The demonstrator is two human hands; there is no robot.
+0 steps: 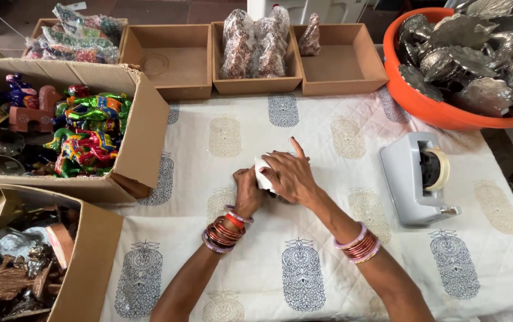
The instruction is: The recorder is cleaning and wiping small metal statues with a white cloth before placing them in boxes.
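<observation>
White paper-wrapped object [263, 173] sits gripped between left hand [248, 192] and right hand [292, 176], index finger raised, on the printed tablecloth [304, 250].

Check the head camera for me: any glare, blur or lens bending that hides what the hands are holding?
Head view: light is even and soft, shadows faint; both hands, left hand and right hand, are sharp, but they cover most of the small white object. Mild glare shows on the metal pieces in the orange bowl. Wide-angle bending curves the cardboard boxes at the left edge.

Cloth-covered table [328, 262], tape dispenser [414, 179], boxes [176, 56]
</observation>
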